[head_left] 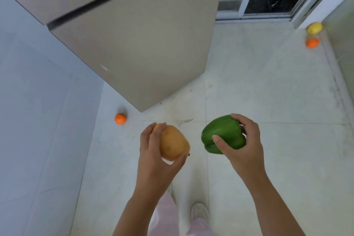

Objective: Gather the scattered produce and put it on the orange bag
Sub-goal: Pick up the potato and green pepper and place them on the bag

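Above the floor (pixel 249 92), my left hand (pixel 153 151) grips a mango (pixel 173 144), my right hand (pixel 243 143) a green pepper (pixel 223 133); next, find the unseen orange bag.

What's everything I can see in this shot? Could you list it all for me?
mango: one, yellow-orange, held in the left hand
bell pepper: one, green, held in the right hand
oranges: two, orange, on the floor; one by the cabinet corner, one far right
lemon: one, yellow, on the floor just beyond the far orange
cabinet: one, beige, upper left
floor: pale tiles
orange bag: not in view
shoe: one visible, white, bottom centre
left hand: grip closed around the mango
right hand: grip closed around the bell pepper
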The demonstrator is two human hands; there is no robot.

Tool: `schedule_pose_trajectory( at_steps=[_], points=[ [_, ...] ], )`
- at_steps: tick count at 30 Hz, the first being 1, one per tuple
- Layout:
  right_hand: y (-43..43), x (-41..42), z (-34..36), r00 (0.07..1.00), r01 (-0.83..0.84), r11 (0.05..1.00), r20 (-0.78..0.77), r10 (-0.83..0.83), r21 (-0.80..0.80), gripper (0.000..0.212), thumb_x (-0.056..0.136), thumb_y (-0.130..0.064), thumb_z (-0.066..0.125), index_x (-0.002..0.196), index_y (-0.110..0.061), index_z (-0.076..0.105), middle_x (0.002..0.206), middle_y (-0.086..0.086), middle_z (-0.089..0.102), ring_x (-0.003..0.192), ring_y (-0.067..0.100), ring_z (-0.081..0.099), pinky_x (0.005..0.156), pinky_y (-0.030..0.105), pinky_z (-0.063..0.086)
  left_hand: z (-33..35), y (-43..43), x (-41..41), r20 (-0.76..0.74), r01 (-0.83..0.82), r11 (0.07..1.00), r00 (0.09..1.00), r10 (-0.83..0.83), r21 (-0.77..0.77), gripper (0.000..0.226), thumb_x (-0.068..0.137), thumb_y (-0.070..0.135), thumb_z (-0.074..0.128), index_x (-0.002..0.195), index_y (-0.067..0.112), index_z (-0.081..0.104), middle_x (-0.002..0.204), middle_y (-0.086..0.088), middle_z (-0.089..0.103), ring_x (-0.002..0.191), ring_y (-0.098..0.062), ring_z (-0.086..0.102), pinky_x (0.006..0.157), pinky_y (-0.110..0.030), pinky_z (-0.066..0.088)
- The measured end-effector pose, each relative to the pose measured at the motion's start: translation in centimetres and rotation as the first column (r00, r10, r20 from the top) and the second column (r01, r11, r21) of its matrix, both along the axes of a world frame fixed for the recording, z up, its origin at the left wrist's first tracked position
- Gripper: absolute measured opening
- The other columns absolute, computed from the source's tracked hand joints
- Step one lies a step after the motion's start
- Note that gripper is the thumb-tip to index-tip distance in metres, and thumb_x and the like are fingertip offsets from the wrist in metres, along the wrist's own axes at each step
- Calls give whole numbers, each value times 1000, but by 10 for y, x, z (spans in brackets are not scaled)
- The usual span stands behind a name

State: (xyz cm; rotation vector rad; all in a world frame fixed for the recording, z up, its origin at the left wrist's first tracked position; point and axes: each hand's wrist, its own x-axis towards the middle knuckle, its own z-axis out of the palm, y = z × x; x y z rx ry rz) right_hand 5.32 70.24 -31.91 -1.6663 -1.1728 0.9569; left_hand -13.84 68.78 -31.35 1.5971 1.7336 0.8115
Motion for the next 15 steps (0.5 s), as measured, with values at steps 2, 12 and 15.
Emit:
schedule_pose_trajectory(
  at_steps=[2, 12, 15],
  points=[
    [-9, 9, 35, 1000, 27, 999, -15, -27, 30, 60, 54, -50, 70, 108, -46, 45, 115, -17, 44, 102, -1, 47, 74, 8, 45, 33, -2, 14, 59, 11, 1000, 998, -11, -8, 76, 59, 35, 81, 118, 45, 34, 129, 13, 33, 116, 7, 35, 82, -7, 36],
    [-71, 66, 175, 967, 255, 959, -67, -248, 128, 62, 53, -44, 75, 110, -42, 50, 115, -11, 52, 97, 3, 53, 67, 13, 49, 167, -6, 70, 274, 217, 976, 939, -208, -5, 66, 57, 48, 74, 112, 55, 37, 119, 29, 37, 104, 16, 40, 78, -22, 49],
    [-92, 74, 201, 945, 327, 933, -52, -323, 148, 57, 65, -23, 81, 108, -44, 49, 115, -14, 51, 96, -5, 50, 66, 11, 46, 193, -8, 77, 320, 336, 942, 893, -317, -4, 68, 59, 42, 75, 114, 52, 38, 120, 31, 37, 108, 12, 42, 77, -19, 50]
  ],
)
